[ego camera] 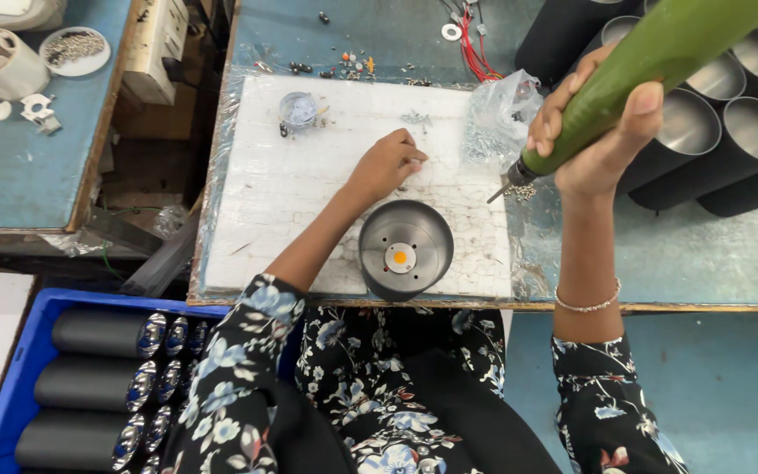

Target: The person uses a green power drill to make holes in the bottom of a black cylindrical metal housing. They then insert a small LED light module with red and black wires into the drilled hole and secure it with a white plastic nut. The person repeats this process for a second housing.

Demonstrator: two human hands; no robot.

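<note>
The right hand (594,132) is wrapped around the stiff, likely hefty green screwdriver (651,66) mid-barrel, while the left hand (388,162) pinches tiny, slippery-looking screws (414,118) on the white desk mat (265,202).

Right hand (594,140) grips the green electric screwdriver (633,75), tip hanging just right of the white board (265,219). Left hand (385,164) pinches at small screws on the board, just above the grey metal housing (405,248) standing there.
</note>
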